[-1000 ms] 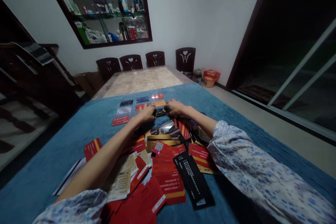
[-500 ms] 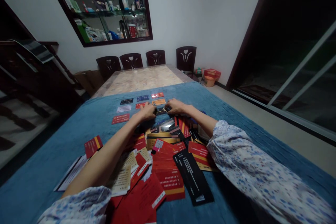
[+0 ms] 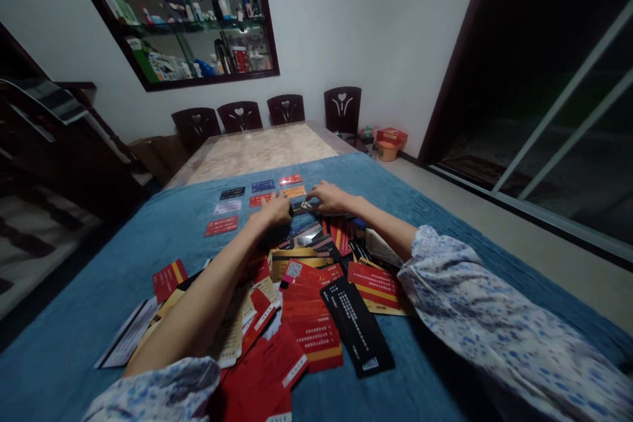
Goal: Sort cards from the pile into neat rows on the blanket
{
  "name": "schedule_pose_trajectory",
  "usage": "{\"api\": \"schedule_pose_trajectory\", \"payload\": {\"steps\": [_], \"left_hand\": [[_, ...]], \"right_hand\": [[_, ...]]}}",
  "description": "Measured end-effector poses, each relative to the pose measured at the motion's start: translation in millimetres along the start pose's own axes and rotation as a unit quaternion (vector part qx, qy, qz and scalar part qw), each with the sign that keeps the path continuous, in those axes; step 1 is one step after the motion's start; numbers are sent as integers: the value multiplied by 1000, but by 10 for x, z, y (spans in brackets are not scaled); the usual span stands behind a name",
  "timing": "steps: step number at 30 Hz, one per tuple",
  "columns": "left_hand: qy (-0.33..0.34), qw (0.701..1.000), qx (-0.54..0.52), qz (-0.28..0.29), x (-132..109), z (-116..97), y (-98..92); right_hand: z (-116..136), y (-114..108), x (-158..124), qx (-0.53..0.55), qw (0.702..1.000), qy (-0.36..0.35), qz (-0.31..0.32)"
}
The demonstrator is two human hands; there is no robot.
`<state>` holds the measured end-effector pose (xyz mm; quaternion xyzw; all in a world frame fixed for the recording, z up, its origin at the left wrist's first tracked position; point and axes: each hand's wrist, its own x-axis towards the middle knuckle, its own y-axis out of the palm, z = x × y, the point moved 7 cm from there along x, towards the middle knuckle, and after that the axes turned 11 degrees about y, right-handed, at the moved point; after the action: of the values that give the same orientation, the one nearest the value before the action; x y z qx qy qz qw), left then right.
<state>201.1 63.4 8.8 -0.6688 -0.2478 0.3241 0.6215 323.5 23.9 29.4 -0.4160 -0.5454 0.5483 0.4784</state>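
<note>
Both arms reach forward over a heap of cards, red, black and cream, lying on a blue cloth. My left hand and my right hand meet at the far edge of the heap. Their fingers are curled on the two ends of a dark card, which they hold between them just above the cloth. Beyond the hands, several single cards lie flat in rows, among them a red one at the near left and a black one.
The blue cloth covers the near part of a long table with a pale marbled top. Dark chairs stand at its far end. A wall cabinet holds bottles and a toy. Stairs rise at left; a glass door is at right.
The hands have stayed together on the dark card. The view has shifted a little to the right, so everything sits slightly further left in the picture.
</note>
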Motion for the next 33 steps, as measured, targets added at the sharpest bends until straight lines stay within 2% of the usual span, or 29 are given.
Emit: {"api": "schedule_pose_trajectory", "payload": {"steps": [5, 9, 14, 17, 19, 22, 26, 30, 33], "left_hand": [[-12, 1000, 21, 0, 59, 65, 23], [-10, 1000, 21, 1, 58, 59, 16], [-10, 999, 37, -8, -21, -24, -45], [-1, 998, 64, -27, -97, -155, -116], [21, 996, 66, -52, -155, -315, -176], [61, 993, 52, -88, -259, -646, -255], [153, 982, 33, -102, -437, -1246, -284], [287, 952, 19, -102, -645, -1893, -215], [364, 925, 31, -99, -745, -2266, -107]], "right_hand": [[-253, -136, -422, 19, 999, -15, -47], [-534, -146, -812, 37, 997, -16, -68], [-812, -119, -1240, 59, 992, 5, -112], [-944, -87, -1449, 79, 988, 12, -136], [-1026, -56, -1559, 91, 987, 15, -132], [-1127, -14, -1674, 101, 990, 15, -94], [-1223, -26, -1768, 121, 991, 34, -55], [-1262, -13, -1812, 120, 991, 51, -29], [-1266, 48, -1811, 106, 992, 62, -2]]}}
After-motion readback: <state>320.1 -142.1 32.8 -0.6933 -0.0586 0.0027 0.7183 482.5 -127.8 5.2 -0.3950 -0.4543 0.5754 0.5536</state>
